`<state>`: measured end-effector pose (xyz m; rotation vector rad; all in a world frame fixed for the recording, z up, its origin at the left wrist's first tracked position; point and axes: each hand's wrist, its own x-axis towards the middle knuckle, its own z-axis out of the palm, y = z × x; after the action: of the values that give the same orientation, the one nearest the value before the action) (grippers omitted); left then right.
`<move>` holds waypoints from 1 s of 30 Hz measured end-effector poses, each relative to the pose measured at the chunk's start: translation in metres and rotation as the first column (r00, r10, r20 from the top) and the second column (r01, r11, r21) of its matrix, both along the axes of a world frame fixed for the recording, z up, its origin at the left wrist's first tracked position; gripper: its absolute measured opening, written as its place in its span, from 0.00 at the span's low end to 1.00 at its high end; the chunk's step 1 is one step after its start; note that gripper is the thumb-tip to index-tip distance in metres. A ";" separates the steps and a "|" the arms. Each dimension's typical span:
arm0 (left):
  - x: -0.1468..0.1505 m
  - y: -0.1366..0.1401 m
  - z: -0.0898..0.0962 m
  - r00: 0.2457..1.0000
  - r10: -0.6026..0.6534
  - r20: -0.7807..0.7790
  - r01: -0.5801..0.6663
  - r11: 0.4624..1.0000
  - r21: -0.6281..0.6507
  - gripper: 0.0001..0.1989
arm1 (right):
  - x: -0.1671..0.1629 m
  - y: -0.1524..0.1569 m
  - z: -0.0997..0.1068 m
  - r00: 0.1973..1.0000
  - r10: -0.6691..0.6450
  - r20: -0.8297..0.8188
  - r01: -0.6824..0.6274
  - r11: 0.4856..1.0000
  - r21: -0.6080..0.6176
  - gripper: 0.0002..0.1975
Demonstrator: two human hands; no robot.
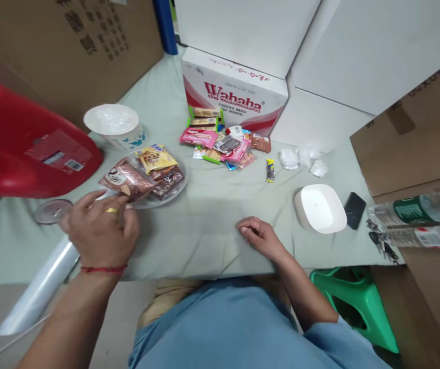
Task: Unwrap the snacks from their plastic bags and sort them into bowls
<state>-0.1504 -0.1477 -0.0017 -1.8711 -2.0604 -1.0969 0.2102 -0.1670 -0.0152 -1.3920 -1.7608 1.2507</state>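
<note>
At the left of the table, my left hand [102, 223] reaches to the clear round plate [183, 187]. Its curled fingers are on the near edge of a brown snack packet [125, 177], and their tips are partly hidden. A yellow cookie packet [156, 158] and a dark brown cocoa snack packet [170, 180] share the plate. My right hand [260, 236] rests on the cloth near the front edge, fingers curled in, with nothing visible in it. Beyond it lies a pile of small wrapped snacks [225, 143] against the Wahaha box [239, 97].
A red jug [31, 143] and a paper cup [114, 125] stand at the left. Towards the right are a small yellow packet [270, 170], crumpled plastic [290, 159], a white bowl [320, 209], a phone [354, 210], keys [382, 243] and bottles [427, 207]. A green stool [377, 312] is below.
</note>
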 end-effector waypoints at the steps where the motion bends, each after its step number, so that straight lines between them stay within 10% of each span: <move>1: 0.003 -0.003 0.004 1.000 0.015 0.013 -0.015 1.000 0.019 0.12 | 0.007 0.003 0.005 1.000 -0.021 -0.016 0.020 0.999 -0.050 0.17; 8: 0.025 -0.017 0.028 0.992 -0.115 0.059 0.096 0.961 0.261 0.33 | 0.093 0.074 0.058 0.929 -0.272 0.249 0.230 0.955 0.185 0.14; 18: 0.084 -0.043 -0.002 0.829 -0.558 -0.026 0.556 0.819 0.146 0.14 | 0.129 0.233 0.048 0.464 -0.535 0.706 0.388 0.839 0.382 0.14; 30: 0.084 -0.057 -0.017 0.819 -0.555 0.148 0.554 0.831 0.049 0.12 | 0.143 0.244 0.035 0.509 -0.577 0.639 0.403 0.816 0.415 0.15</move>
<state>-0.0664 -0.2050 -0.0189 -2.5494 -1.5939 -1.3995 0.3533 0.0771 0.0198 -2.2633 -1.6631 0.1166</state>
